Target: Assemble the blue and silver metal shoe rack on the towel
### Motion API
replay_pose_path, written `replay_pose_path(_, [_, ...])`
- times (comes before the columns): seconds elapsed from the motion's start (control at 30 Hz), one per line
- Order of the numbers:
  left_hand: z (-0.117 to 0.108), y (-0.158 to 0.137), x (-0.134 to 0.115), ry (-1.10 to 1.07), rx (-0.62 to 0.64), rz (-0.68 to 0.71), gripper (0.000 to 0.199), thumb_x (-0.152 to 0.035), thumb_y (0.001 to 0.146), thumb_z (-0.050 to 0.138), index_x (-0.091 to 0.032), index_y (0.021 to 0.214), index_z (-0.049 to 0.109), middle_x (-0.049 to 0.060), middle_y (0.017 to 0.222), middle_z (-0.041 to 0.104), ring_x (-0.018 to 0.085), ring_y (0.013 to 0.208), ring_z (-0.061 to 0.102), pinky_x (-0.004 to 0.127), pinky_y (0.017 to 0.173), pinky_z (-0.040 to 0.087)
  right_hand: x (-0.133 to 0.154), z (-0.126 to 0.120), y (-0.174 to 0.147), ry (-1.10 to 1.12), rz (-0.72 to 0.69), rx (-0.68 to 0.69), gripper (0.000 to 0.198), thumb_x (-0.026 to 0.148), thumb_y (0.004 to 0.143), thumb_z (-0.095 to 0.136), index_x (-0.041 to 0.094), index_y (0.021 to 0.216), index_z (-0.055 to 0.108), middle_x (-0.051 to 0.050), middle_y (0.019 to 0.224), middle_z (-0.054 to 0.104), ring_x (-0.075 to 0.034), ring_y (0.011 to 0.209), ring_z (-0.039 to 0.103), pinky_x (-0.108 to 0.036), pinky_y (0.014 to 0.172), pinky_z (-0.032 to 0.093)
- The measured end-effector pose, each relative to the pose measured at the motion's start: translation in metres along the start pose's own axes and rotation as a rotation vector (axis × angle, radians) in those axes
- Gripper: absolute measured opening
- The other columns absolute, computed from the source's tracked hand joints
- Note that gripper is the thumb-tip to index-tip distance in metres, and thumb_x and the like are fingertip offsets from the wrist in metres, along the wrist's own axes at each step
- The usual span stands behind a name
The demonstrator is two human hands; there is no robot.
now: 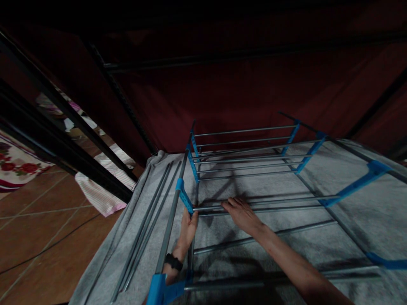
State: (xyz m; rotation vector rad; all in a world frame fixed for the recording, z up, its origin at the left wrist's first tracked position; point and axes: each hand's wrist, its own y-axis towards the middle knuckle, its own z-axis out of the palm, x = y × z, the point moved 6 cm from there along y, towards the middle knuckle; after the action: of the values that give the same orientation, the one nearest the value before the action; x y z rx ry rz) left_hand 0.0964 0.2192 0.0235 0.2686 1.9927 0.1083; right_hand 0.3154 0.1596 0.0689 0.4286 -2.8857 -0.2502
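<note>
Your right hand lies palm down near the middle of the tube rack, its fingers curled over a grey metal crossbar; how tightly they press, you cannot tell from this view. Your left hand, a black wristband below it, closes around the lower end of a blue plastic bracket, thumb by the end of that same crossbar, the other fingers partly hidden behind. Nearest to you, a blue corner piece sits at the near end of the left side rail. The rack stands on a grey blanket, reaching from the near side almost to its far edge, and your right forearm crosses over its near bars. Left of the rack, three loose metal tubes lie side by side, running along the blanket's left edge. Beyond your hands, more crossbars join the blue brackets of both sides, close to the blanket's far edge. Past the left edge, you have a tiled floor with a striped cloth on it, and a black post slants above. Farthest off, a dark red curtain hangs behind the blanket's far edge.
</note>
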Motion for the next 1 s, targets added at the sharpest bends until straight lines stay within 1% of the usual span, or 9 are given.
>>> replay_pose_path(0.13, [0.003, -0.001, 0.007, -0.023, -0.048, -0.004, 0.036, -0.054, 0.093, 0.046, -0.021, 0.104, 0.055, 0.012, 0.107, 0.065, 0.030, 0.112, 0.060, 0.047, 0.102, 0.045, 0.001, 0.002, 0.000, -0.011, 0.004, 0.008, 0.030, 0.016, 0.101, 0.042, 0.024, 0.120, 0.062, -0.005, 0.109, 0.064, -0.021, 0.106, 0.058, -0.036, 0.100, 0.042])
replay_pose_path(0.3, [0.008, -0.001, 0.014, -0.023, -0.087, 0.008, 0.045, -0.059, 0.093, 0.041, -0.021, 0.114, 0.051, 0.016, 0.114, 0.063, 0.030, 0.114, 0.059, 0.045, 0.102, 0.045, 0.002, -0.001, 0.001, -0.021, 0.013, 0.024, 0.029, 0.019, 0.103, 0.038, 0.024, 0.118, 0.062, -0.007, 0.114, 0.064, -0.022, 0.106, 0.059, -0.036, 0.094, 0.043])
replay_pose_path(0.47, [0.009, -0.002, 0.015, 0.006, -0.099, 0.004, 0.043, -0.058, 0.094, 0.042, -0.024, 0.119, 0.050, 0.013, 0.104, 0.064, 0.030, 0.100, 0.064, 0.048, 0.093, 0.050, 0.002, -0.002, 0.003, -0.005, 0.014, 0.047, 0.028, 0.022, 0.104, 0.037, 0.024, 0.115, 0.063, -0.006, 0.113, 0.065, -0.020, 0.105, 0.060, -0.034, 0.089, 0.042])
replay_pose_path(0.6, [0.008, -0.003, 0.015, 0.047, -0.103, -0.011, 0.042, -0.054, 0.094, 0.043, -0.024, 0.122, 0.049, 0.014, 0.102, 0.064, 0.031, 0.096, 0.064, 0.050, 0.086, 0.052, 0.000, -0.003, 0.005, 0.019, 0.012, 0.094, 0.029, 0.024, 0.105, 0.036, 0.025, 0.115, 0.063, -0.005, 0.111, 0.066, -0.019, 0.102, 0.061, -0.032, 0.085, 0.041])
replay_pose_path(0.73, [0.009, -0.004, 0.015, 0.064, -0.096, -0.020, 0.035, -0.051, 0.094, 0.042, -0.027, 0.119, 0.049, 0.013, 0.096, 0.065, 0.031, 0.092, 0.065, 0.049, 0.083, 0.052, -0.001, -0.004, 0.008, 0.048, 0.012, 0.133, 0.031, 0.026, 0.105, 0.034, 0.025, 0.113, 0.064, -0.004, 0.108, 0.067, -0.018, 0.099, 0.063, -0.030, 0.080, 0.041])
replay_pose_path(0.8, [0.008, -0.004, 0.013, 0.070, -0.098, -0.022, 0.033, -0.050, 0.093, 0.043, -0.026, 0.116, 0.049, 0.013, 0.093, 0.065, 0.032, 0.091, 0.065, 0.050, 0.081, 0.052, -0.001, -0.003, 0.008, 0.050, 0.015, 0.126, 0.030, 0.026, 0.105, 0.035, 0.025, 0.113, 0.064, -0.004, 0.108, 0.068, -0.018, 0.099, 0.064, -0.030, 0.081, 0.042])
replay_pose_path(0.9, [0.008, -0.004, 0.005, 0.071, -0.092, -0.015, 0.031, -0.048, 0.093, 0.044, -0.025, 0.114, 0.049, 0.013, 0.091, 0.066, 0.031, 0.091, 0.066, 0.049, 0.082, 0.053, 0.000, -0.002, 0.008, 0.041, 0.006, 0.093, 0.029, 0.024, 0.104, 0.037, 0.024, 0.117, 0.063, -0.005, 0.111, 0.068, -0.019, 0.103, 0.063, -0.031, 0.085, 0.044])
replay_pose_path(1.0, [0.005, -0.005, -0.004, 0.057, -0.058, -0.004, 0.031, -0.047, 0.095, 0.043, -0.023, 0.113, 0.049, 0.014, 0.101, 0.067, 0.031, 0.098, 0.066, 0.048, 0.090, 0.051, 0.006, -0.002, 0.008, 0.024, -0.004, 0.042, 0.028, 0.028, 0.104, 0.040, 0.022, 0.119, 0.063, -0.007, 0.113, 0.069, -0.020, 0.106, 0.063, -0.034, 0.092, 0.045])
